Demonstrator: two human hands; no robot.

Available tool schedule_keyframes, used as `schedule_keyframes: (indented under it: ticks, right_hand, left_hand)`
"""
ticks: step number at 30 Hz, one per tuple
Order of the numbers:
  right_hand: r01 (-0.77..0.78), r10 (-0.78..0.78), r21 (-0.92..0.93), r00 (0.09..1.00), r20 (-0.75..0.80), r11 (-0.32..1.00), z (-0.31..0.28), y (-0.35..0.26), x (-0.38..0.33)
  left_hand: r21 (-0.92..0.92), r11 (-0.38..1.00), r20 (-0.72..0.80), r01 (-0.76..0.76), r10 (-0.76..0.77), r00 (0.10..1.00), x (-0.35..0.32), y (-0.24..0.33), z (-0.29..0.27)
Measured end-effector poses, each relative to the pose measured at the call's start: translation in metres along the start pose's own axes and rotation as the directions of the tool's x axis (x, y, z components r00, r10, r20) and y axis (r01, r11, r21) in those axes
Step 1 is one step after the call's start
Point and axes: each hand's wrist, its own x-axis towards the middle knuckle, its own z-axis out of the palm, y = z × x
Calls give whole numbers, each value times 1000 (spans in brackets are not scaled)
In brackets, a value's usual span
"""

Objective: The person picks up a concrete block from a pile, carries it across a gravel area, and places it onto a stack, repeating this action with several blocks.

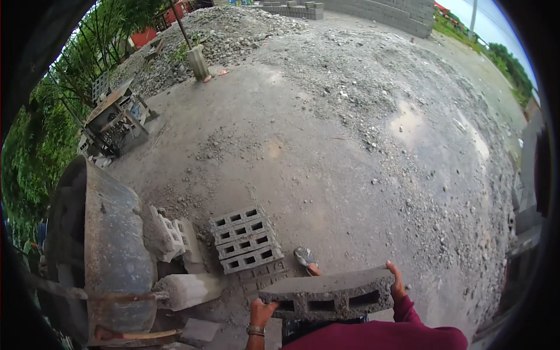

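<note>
Close in front of my body, a grey concrete hollow block is held up off the ground between both hands. Its row of dark hollows faces me. My left hand grips the left end, fingers closed round the edge, with bands on the wrist. At the opposite end my right hand is closed on the upper corner, below a maroon sleeve. Just beyond the held block and to its left, several similar blocks form a stack. One of my feet in a dark shoe shows behind the block.
A large mud-crusted metal drum stands at left, beside a pale concrete cylinder, broken blocks and a wooden-handled tool. Farther off are a rusty metal machine, a short post, a rubble heap and puddles.
</note>
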Motion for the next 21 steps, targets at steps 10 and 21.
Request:
schedule_keyframes:
  ticks: [10, 21]
  right_hand:
    - [-112, 188, 458, 975, -122, 882, -203, 148, -147]
    - [216, 221, 646, 821, -526, 732, -436, 204, -298]
  left_hand:
    - [197, 968, 268, -155, 99, 958, -129, 72, 17]
    - [352, 787, 625, -507, 206, 753, -265, 213, 259]
